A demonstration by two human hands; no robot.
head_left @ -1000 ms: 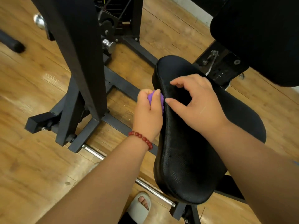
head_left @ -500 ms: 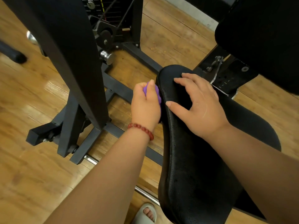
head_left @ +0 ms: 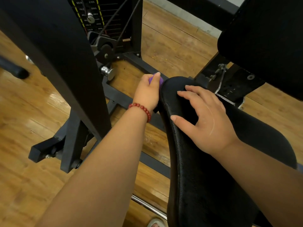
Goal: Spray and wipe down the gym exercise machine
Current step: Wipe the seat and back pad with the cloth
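A black padded seat (head_left: 213,185) of the gym machine fills the lower right. My left hand (head_left: 147,92) grips a purple cloth (head_left: 159,81) and presses it against the seat's far left edge; most of the cloth is hidden under the fingers. A red bead bracelet circles that wrist. My right hand (head_left: 206,118) rests on top of the seat, fingers spread and thumb out, holding nothing. No spray bottle is in view.
A thick black upright (head_left: 62,71) of the frame slants across the left. Behind it stands the weight stack (head_left: 98,15) with cables and a chrome knob (head_left: 108,72). A black back pad (head_left: 265,38) hangs at the top right. Wooden floor (head_left: 24,128) lies around the base rails.
My left hand has slid the purple cloth along the seat's left edge toward its far tip. My right hand stays on the seat top, fingers now flatter. The camera has moved closer.
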